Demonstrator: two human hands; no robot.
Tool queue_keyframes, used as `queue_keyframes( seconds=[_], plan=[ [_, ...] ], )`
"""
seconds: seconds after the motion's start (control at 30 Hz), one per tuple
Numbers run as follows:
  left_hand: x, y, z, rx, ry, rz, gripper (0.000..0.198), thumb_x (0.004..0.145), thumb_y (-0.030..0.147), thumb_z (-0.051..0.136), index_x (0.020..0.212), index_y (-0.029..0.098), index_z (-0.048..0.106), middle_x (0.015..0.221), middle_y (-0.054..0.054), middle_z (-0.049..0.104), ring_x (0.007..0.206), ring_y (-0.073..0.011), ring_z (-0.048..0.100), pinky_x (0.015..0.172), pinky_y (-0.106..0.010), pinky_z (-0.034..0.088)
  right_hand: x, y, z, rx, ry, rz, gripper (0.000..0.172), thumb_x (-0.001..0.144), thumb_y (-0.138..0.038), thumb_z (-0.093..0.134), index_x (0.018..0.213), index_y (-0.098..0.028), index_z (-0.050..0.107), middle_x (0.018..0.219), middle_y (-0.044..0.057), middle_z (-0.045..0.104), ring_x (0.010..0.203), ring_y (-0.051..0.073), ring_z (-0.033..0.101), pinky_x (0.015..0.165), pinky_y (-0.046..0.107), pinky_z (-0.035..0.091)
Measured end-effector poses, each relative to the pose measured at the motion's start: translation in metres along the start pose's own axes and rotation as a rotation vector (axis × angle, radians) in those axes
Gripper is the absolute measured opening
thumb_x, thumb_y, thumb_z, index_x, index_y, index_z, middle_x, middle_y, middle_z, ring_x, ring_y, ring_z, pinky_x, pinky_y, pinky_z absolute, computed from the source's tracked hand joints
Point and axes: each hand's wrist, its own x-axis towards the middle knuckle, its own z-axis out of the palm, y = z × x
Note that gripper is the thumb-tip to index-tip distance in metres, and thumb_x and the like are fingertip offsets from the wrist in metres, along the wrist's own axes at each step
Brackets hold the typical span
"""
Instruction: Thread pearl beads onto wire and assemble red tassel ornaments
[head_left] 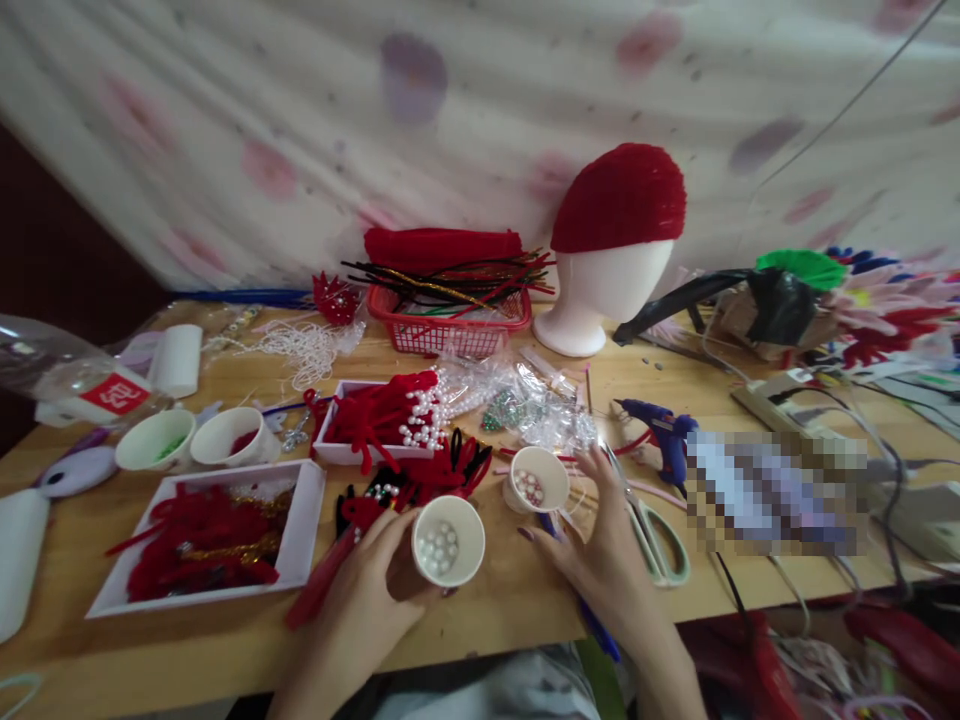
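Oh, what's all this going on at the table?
A person's left hand holds a white paper cup with round white beads in it. The right hand is spread open beside a second white paper cup of pinkish and white beads; whether they touch is hard to tell. Around them on the wooden table lie pale-green-handled scissors, a blue glue gun and a large white tray of fuzzy red pieces.

Dim soft light, glints on clear plastic [551, 408], mild blur, stretched edges, pixelated patch [772, 490] at right
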Motion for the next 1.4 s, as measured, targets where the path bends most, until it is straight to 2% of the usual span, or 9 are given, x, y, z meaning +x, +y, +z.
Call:
queue_keyframes(
  seconds=[0.07, 0.2, 0.57, 0.8, 0.93, 1.0, 1.1, 1.23, 1.4],
  plan=[
    [0.004, 0.004, 0.003, -0.01, -0.019, -0.001, 0.046, 0.071, 0.024, 0.075, 0.116, 0.029, 0.069, 0.12, -0.008, 0.074, 0.116, -0.035, 0.068, 0.099, -0.049, 0.055, 0.003, 0.004, 0.014, 0.046, -0.034, 0.051, 0.103, 0.087, -0.045, 0.073, 0.161, -0.023, 0.005, 0.141, 0.022, 0.053, 0.132, 0.042, 0.053, 0.107, 0.066, 0.041],
    [0.008, 0.011, 0.006, -0.027, -0.03, 0.012, 0.045, 0.073, 0.026, 0.073, 0.117, 0.03, 0.068, 0.123, -0.007, 0.074, 0.122, -0.0344, 0.066, 0.103, -0.048, 0.053, 0.008, -0.002, 0.028, 0.03, -0.004, 0.096, 0.09, 0.089, -0.039, 0.068, 0.159, -0.022, 0.014, 0.125, 0.019, 0.062, 0.122, 0.041, 0.059, 0.105, 0.064, 0.043],
    [0.034, 0.026, 0.047, -0.021, -0.149, 0.055, 0.044, 0.079, 0.028, 0.071, 0.122, 0.023, 0.064, 0.128, -0.014, 0.07, 0.124, -0.0348, 0.064, 0.104, -0.05, 0.05, 0.002, 0.015, -0.002, -0.044, -0.031, 0.143, 0.083, 0.092, -0.029, 0.062, 0.159, -0.021, 0.014, 0.151, 0.021, 0.048, 0.141, 0.04, 0.046, 0.112, 0.062, 0.038],
    [0.055, 0.041, 0.07, -0.01, -0.116, 0.116, 0.047, 0.082, 0.037, 0.068, 0.124, 0.02, 0.06, 0.129, -0.017, 0.067, 0.124, -0.0363, 0.063, 0.105, -0.051, 0.048, 0.016, 0.03, 0.004, -0.024, -0.009, 0.124, 0.08, 0.093, -0.03, 0.061, 0.158, -0.019, 0.015, 0.15, 0.022, 0.049, 0.142, 0.039, 0.045, 0.112, 0.06, 0.038],
    [0.062, 0.04, 0.082, -0.013, -0.027, 0.155, 0.047, 0.081, 0.039, 0.066, 0.122, 0.017, 0.059, 0.125, -0.019, 0.067, 0.123, -0.0375, 0.063, 0.102, -0.053, 0.049, 0.01, 0.03, -0.021, 0.022, -0.023, 0.141, 0.076, 0.093, -0.033, 0.063, 0.155, -0.018, 0.02, 0.14, 0.02, 0.057, 0.133, 0.035, 0.054, 0.105, 0.052, 0.046],
    [0.062, 0.039, 0.084, -0.015, -0.018, 0.158, 0.047, 0.081, 0.039, 0.067, 0.122, 0.017, 0.059, 0.125, -0.02, 0.067, 0.122, -0.0372, 0.063, 0.101, -0.052, 0.049, -0.001, 0.026, -0.042, -0.042, -0.029, 0.184, 0.056, 0.093, -0.036, 0.063, 0.141, -0.018, 0.041, 0.126, 0.017, 0.063, 0.117, 0.034, 0.062, 0.095, 0.046, 0.05],
    [0.062, 0.04, 0.083, -0.022, -0.036, 0.154, 0.047, 0.079, 0.037, 0.069, 0.121, 0.017, 0.059, 0.124, -0.019, 0.068, 0.119, -0.0359, 0.065, 0.101, -0.051, 0.049, -0.017, 0.016, -0.063, -0.226, -0.21, 0.287, 0.02, 0.096, -0.038, 0.061, 0.104, -0.02, 0.061, 0.1, 0.01, 0.068, 0.087, 0.028, 0.067, 0.074, 0.037, 0.048],
    [0.06, 0.044, 0.079, 0.022, -0.072, 0.171, 0.042, 0.08, 0.033, 0.065, 0.118, 0.016, 0.061, 0.122, -0.019, 0.07, 0.118, -0.0363, 0.065, 0.1, -0.051, 0.049, -0.02, 0.005, -0.054, -0.346, -0.427, 0.398, 0.015, 0.094, -0.028, 0.062, 0.082, -0.019, 0.06, 0.084, 0.008, 0.068, 0.078, 0.025, 0.066, 0.065, 0.031, 0.037],
    [0.051, 0.043, 0.069, 0.062, -0.015, 0.141, 0.054, 0.08, 0.035, 0.059, 0.129, 0.012, 0.057, 0.122, -0.02, 0.067, 0.116, -0.0352, 0.065, 0.1, -0.052, 0.05, -0.012, 0.007, -0.039, -0.379, -0.398, 0.482, 0.019, 0.092, -0.02, 0.059, 0.073, -0.018, 0.058, 0.074, 0.008, 0.069, 0.071, 0.025, 0.064, 0.058, 0.029, 0.027]
  ],
)
